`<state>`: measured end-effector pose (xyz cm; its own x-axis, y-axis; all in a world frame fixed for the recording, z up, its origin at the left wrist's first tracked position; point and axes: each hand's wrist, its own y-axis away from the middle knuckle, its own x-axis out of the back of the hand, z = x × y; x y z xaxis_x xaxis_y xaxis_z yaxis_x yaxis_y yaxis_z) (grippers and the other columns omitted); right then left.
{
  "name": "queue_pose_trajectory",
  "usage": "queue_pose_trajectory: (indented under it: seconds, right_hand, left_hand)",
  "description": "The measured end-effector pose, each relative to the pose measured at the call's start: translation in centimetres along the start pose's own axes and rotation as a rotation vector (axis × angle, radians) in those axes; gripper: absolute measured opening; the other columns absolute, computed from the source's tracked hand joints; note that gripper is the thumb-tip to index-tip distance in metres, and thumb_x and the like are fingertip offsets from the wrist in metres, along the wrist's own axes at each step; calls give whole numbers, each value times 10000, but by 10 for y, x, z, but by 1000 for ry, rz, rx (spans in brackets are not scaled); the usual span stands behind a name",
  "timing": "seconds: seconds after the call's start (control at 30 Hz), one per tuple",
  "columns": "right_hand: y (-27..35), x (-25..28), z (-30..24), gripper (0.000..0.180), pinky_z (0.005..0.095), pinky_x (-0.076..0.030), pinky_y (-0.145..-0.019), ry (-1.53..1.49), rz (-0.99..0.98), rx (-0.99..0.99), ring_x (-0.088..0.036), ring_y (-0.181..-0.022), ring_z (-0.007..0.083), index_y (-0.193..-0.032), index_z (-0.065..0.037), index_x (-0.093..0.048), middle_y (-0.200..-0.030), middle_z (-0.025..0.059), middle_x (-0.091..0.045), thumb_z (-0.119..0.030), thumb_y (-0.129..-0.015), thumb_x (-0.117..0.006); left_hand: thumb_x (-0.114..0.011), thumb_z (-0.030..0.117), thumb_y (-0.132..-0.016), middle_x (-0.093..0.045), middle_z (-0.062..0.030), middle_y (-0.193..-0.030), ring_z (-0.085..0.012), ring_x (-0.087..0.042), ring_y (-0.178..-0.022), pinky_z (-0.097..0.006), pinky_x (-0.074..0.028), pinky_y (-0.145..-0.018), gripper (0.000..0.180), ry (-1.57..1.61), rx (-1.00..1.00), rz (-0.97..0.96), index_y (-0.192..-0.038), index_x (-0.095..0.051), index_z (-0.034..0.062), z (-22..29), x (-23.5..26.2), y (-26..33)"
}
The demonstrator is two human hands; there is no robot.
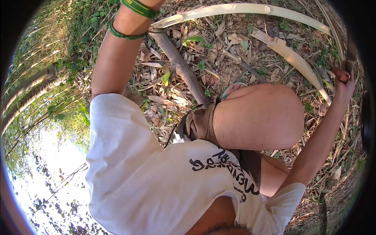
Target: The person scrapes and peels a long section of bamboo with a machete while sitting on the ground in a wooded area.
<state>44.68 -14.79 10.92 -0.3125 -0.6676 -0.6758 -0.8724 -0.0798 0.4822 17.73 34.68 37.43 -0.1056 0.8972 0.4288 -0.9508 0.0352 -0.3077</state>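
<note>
Reddish-brown, the handle [340, 73] of a bladed tool [351, 51] sits in the right hand [345, 87], whose fingers are closed around it far out at the right rim. The right forearm [323, 133] reaches outward and forward from a white sleeve, past the bare knee [260, 117], with the wrist near the upper end of the view. The tool's dark blade points away from the body, but it sinks into the black border, so its shape and tip are hard to make out.

The left arm [117, 64] extends forward from the other sleeve, a dark green cord [125, 36] and a green-and-yellow wristband [138, 8] around it. The top edge cuts it off there; the left hand lies out of view, and I cannot tell whether it is open or gripping anything.

A long pale split stalk [235, 8] arches along the top, its left end beside the left wrist and over the top of a brown branch [178, 64]. Whether those two touch is unclear. A second pale stalk [291, 56] slants across dry leaves [166, 100] toward the right forearm. The knee hides most of a foot [234, 88].
</note>
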Motion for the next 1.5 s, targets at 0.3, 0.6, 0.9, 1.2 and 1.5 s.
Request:
queue_pose_trajectory:
  seconds: [0.3,0.6,0.9,1.2,1.5]
  right_hand:
    - [-44,-14,20,366,280,-525,-656,321,106,55,-466,-654,120,-1281,87,-533,-797,40,-507,-167,-1020,-497]
    - [-16,-28,76,231,341,-523,-671,436,218,40,-473,-636,130,-1127,-7,-610,-737,0,-505,-175,-969,-610]
    - [30,-46,124,263,321,-501,-582,475,347,74,-488,-641,142,-1111,-54,-597,-778,27,-576,-197,-915,-699]
    - [33,-60,142,445,286,-482,-578,466,309,214,-610,-735,180,-1108,-72,-449,-979,193,-700,-154,-833,-789]
    - [47,-104,158,379,303,-506,-600,502,333,236,-689,-945,272,-968,-77,-448,-1079,201,-661,-132,-823,-794]
  left_hand:
    - [-669,342,-936,-680,-125,-1163,-275,-636,-1113,-415,-490,-962,369,-561,682,21,-1164,-674,51,-171,4,280]
    - [-657,611,-849,-337,-232,-1461,-423,-332,-1365,-552,-305,-1112,855,-947,779,89,-1472,-382,94,-241,-38,355]
    - [-593,677,-845,-141,-264,-1570,-468,-149,-1461,-594,-180,-1176,918,-1082,843,-79,-1547,-306,160,-278,-42,363]
    - [-616,592,-858,-67,-259,-1615,-480,-125,-1471,-588,-161,-1184,853,-1034,869,-80,-1549,-321,188,-272,-42,354]
    - [-624,549,-861,-54,-287,-1608,-515,-114,-1459,-595,-176,-1177,839,-990,841,-84,-1541,-323,161,-270,-38,355]
